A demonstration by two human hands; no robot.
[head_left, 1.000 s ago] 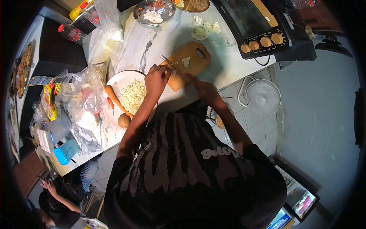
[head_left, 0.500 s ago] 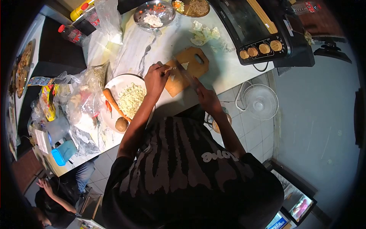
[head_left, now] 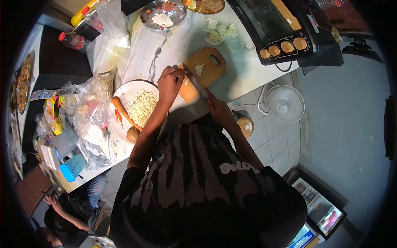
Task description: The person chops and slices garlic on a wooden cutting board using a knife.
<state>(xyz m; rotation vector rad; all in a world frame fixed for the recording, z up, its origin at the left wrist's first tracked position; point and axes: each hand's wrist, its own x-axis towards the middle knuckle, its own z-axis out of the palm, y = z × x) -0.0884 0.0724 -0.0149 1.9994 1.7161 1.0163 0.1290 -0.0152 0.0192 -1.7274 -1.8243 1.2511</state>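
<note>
My right hand [head_left: 219,110] is wrapped round the handle of a knife [head_left: 196,83], whose blade slants across the wooden cutting board [head_left: 213,70]. The blade's tip end lies close beside the fingertips of my left hand [head_left: 170,84]. Those fingers are curled together over the board's left edge, and whatever they pinch is too small and hidden to name. A flat pale piece of food [head_left: 199,69] rests on the board, right of the blade. To the left of my left forearm, a white plate [head_left: 120,91] carries chopped pale bits [head_left: 142,105], a carrot [head_left: 124,111], red chilies [head_left: 118,115] and a round brown item [head_left: 132,134].
Pale leaves [head_left: 219,32] lie behind the board. A metal plate [head_left: 144,18] of chopped food stands at the back. A toaster oven [head_left: 285,45] occupies the right, plastic bags [head_left: 91,103] the left. Another person's hand [head_left: 52,202] shows at lower left.
The knife blade has shifted left, closer to my left fingers, and my right hand has moved slightly left with it. The pale piece now lies right of the blade. The view has shifted slightly.
</note>
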